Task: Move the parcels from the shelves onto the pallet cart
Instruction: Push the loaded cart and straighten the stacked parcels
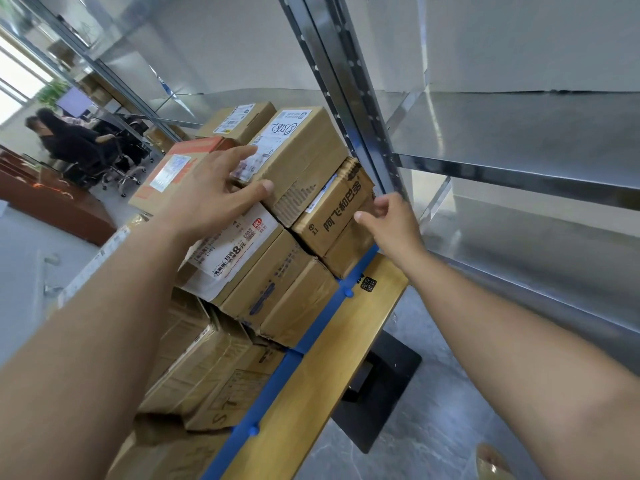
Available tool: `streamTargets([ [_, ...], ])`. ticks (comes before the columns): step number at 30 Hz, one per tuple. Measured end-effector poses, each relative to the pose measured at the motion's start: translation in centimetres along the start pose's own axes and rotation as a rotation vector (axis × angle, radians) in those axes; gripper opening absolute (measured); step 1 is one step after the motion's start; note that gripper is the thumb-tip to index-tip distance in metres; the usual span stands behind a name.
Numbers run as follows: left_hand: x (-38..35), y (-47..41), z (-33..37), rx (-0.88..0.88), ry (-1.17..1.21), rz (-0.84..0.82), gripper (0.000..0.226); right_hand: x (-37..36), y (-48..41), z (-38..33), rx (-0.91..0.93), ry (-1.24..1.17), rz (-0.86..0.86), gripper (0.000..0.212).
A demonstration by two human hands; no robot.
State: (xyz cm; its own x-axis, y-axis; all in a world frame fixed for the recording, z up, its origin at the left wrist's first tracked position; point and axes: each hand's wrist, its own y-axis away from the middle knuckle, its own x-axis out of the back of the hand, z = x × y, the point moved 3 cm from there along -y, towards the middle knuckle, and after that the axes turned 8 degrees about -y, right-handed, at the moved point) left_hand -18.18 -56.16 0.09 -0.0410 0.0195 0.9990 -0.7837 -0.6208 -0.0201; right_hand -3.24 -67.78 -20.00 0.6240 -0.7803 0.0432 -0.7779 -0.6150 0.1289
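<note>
Centre frame: L hand (211,195) lies on the near corner of the top parcel (304,150), fingers (242,155) spread flat over its white label (273,133), thumb vs. the near edge. That parcel sits atop the stack of parcels (277,296) on the pallet cart (346,341), wood deck w/ blue edging, lower centre. R hand (393,223) is just right of the parcel w/ black lettering (341,209) one tier down, fingers loosely curled, holding nothing, thumb tip at the box side, can't tell if touching; metal shelves (519,133) fill the right of frame.
</note>
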Motion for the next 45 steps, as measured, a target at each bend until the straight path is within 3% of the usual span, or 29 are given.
streamTargets([
  [3, 0.3, 0.7, -0.1, -0.034, -0.082, 0.056, 0.063, -1.4, 2.8, 0.8, 0.006, 0.01, -0.099, 0.019],
  [6, 0.4, 1.4, -0.3, -0.038, -0.096, 0.055, 0.061, -3.7, 4.8, 0.9, 0.06, 0.037, -0.257, 0.021],
  [9, 0.2, 1.8, -0.3, -0.013, -0.1, 0.033, 0.056, -5.3, 5.6, 0.4, 0.106, 0.067, -0.309, 0.023],
  [24, 0.3, 2.5, -0.4, -0.054, -0.078, 0.013, 0.06, -5.7, 5.4, 1.0, 0.047, 0.129, -0.334, 0.018],
  [28, 1.3, 4.2, -1.1, -0.093, -0.119, 0.027, 0.074, -5.8, 7.2, 2.5, -0.016, 0.118, -0.325, 0.023],
  [32, 1.4, 6.5, -3.3, -0.066, -0.15, -0.061, 0.083, -7.3, 9.8, 3.5, -0.035, 0.104, -0.349, 0.029],
  [45, 0.7, 7.0, -5.9, -0.158, -0.213, -0.064, 0.069, -10.9, 11.9, 1.6, -0.007, 0.202, -0.262, 0.028],
])
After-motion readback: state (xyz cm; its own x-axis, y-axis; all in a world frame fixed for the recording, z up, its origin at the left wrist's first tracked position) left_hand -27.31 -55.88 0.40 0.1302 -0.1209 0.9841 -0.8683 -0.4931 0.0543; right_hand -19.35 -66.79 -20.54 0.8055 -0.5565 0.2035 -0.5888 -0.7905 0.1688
